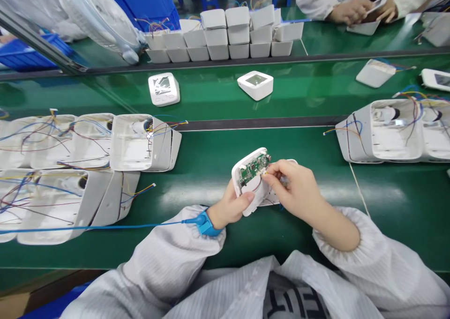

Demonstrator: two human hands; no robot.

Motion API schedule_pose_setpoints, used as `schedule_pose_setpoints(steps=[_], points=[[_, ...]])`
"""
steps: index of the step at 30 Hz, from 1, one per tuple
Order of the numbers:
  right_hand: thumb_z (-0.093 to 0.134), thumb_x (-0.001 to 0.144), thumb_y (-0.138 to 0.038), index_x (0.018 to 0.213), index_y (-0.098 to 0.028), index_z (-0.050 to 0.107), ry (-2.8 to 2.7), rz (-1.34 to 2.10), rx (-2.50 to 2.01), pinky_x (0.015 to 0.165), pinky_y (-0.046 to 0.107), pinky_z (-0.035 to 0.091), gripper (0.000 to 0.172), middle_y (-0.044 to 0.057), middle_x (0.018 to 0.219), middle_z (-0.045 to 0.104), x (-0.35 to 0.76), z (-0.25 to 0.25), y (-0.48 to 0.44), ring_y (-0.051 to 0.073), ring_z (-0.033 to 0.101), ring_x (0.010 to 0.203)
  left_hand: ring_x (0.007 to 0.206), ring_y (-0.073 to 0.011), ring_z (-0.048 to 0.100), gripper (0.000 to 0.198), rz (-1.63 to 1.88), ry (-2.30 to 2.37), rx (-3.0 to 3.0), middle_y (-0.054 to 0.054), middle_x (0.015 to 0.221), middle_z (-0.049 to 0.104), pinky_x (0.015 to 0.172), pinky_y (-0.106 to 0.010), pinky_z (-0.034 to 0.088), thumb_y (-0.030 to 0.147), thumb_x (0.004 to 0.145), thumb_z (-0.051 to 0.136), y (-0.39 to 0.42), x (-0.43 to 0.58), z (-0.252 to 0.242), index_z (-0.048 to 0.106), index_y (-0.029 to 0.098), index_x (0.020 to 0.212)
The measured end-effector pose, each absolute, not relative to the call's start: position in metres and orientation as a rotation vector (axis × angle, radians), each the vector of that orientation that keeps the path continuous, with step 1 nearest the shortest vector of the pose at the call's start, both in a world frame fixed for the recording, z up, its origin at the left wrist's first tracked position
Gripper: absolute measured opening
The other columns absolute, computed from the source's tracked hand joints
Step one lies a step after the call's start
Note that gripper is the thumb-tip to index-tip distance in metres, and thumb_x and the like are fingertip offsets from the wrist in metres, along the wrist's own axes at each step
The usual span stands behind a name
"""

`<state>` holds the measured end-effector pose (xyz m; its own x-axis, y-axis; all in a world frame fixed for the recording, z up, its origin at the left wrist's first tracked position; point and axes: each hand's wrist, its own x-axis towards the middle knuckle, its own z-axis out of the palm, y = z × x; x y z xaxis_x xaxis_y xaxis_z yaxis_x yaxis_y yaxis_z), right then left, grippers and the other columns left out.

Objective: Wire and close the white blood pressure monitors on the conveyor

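Observation:
My left hand (234, 205), with a blue wrist strap (207, 223) on its wrist, holds a white casing (238, 169) tilted up. A green circuit board (253, 168) sits in the casing's upper part. The fingers of my right hand (291, 183) are pinched at the board's lower right edge, on what looks like a small wire plug. Thin wires run below the board. Behind and under my right hand lies another white housing (272, 198), mostly hidden by the hand and the casing.
White housings with loose wires stand at left (130, 145) and right (379, 136). Beyond the black rail are two finished-looking devices (164, 89) (258, 85). Stacked housings (216, 38), a fan (105, 19) and a co-worker's hands (351, 12) are farther back.

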<state>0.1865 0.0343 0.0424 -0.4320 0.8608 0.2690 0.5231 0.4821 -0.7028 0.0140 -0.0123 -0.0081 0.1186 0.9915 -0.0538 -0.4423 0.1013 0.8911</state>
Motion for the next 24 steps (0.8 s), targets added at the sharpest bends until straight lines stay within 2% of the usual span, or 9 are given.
schedule_pose_setpoints(steps=[9,15,17,19,21,24], points=[[0.061,0.091,-0.030,0.076,-0.022,0.063,-1.922,1.007,-1.195,0.057,0.024,0.045,0.017,-0.001,0.072,0.068,0.184,0.043,0.036,0.013,0.061,0.065,0.128,-0.0369,0.056,0.064,1.253,0.834,0.847,-0.012,0.125,0.069,0.115,-0.049,0.039,0.051,0.070,0.080,-0.012,0.017,-0.014,0.066,0.017,0.122],[0.065,0.091,-0.029,0.074,-0.023,0.064,-1.943,0.713,-1.119,0.068,0.030,0.050,0.017,0.000,0.073,0.070,0.185,0.038,0.034,0.016,0.064,0.068,0.126,-0.0376,0.057,0.068,1.219,0.825,0.831,-0.012,0.127,0.068,0.114,-0.050,0.041,0.054,0.069,0.080,-0.011,0.016,-0.004,0.065,0.017,0.124],[0.071,0.087,-0.035,0.083,-0.024,0.066,-1.931,0.553,-1.106,0.072,0.033,0.052,0.013,0.002,0.082,0.072,0.188,0.037,0.038,0.019,0.066,0.076,0.122,-0.0381,0.060,0.069,1.188,0.782,0.789,-0.012,0.124,0.069,0.110,-0.050,0.044,0.053,0.067,0.081,-0.010,0.016,0.000,0.065,0.016,0.124],[0.076,0.083,-0.043,0.105,-0.025,0.068,-1.956,0.464,-1.054,0.079,0.037,0.055,0.029,0.007,0.103,0.072,0.192,0.037,0.044,0.023,0.067,0.091,0.116,-0.0382,0.064,0.070,1.140,0.739,0.757,-0.012,0.120,0.071,0.105,-0.051,0.049,0.051,0.066,0.082,-0.010,0.016,0.003,0.065,0.016,0.124],[0.073,0.086,-0.047,0.125,-0.026,0.062,-2.060,0.443,-0.950,0.088,0.040,0.054,0.045,0.009,0.122,0.068,0.197,0.036,0.050,0.026,0.066,0.105,0.109,-0.0382,0.067,0.069,1.093,0.710,0.745,-0.013,0.115,0.072,0.100,-0.051,0.052,0.050,0.066,0.081,-0.010,0.016,0.005,0.065,0.016,0.124],[0.065,0.092,-0.045,0.129,-0.029,0.062,-2.181,0.394,-0.892,0.086,0.038,0.054,0.040,0.007,0.118,0.071,0.201,0.034,0.053,0.024,0.068,0.100,0.103,-0.0383,0.069,0.065,1.049,0.670,0.750,-0.013,0.107,0.074,0.095,-0.050,0.054,0.051,0.068,0.079,-0.008,0.016,0.007,0.067,0.014,0.121]])
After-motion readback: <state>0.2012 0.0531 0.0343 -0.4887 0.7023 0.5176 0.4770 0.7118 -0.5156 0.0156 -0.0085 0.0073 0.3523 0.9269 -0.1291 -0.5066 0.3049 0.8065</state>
